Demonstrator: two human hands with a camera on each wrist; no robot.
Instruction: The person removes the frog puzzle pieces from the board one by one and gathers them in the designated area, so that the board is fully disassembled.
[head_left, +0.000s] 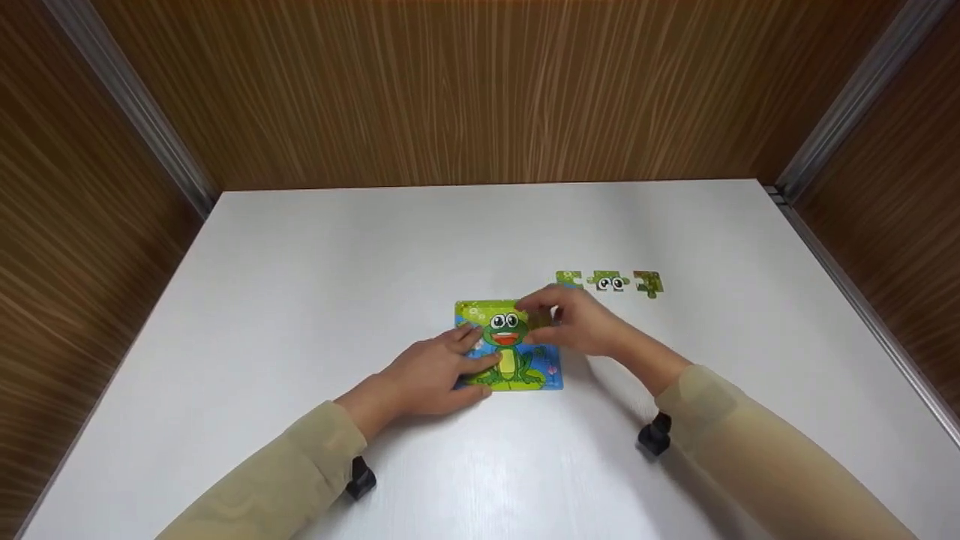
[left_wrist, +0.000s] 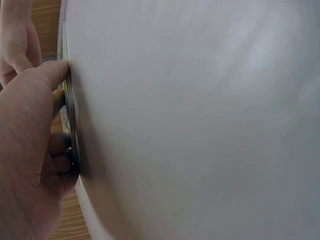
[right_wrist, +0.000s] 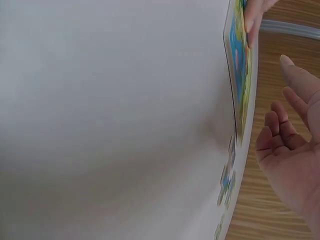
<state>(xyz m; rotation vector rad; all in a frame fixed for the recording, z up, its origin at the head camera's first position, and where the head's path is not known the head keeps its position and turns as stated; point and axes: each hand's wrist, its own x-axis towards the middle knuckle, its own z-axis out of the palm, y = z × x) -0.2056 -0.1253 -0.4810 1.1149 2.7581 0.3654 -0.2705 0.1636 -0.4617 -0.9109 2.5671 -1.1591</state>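
A frog jigsaw puzzle board [head_left: 511, 371] lies flat on the table, showing a green frog on a blue and green background. My left hand [head_left: 427, 375] rests on its left side with fingers spread. In the left wrist view the left thumb [left_wrist: 55, 72] touches the board's near edge. Above the board's upper right corner is my right hand [head_left: 581, 322], thumb and forefinger apart. In the right wrist view that right hand [right_wrist: 292, 130] is off the board, with nothing visible between its fingers. Part of the upper right corner is hidden by it.
Beyond the right hand, loose puzzle pieces lie in a row: a green and blue one [head_left: 568, 277] partly covered by the hand, one with frog eyes [head_left: 609, 282], and a green-brown one [head_left: 649, 283]. Wood-grain panels [head_left: 450, 90] enclose the white table [head_left: 315, 255].
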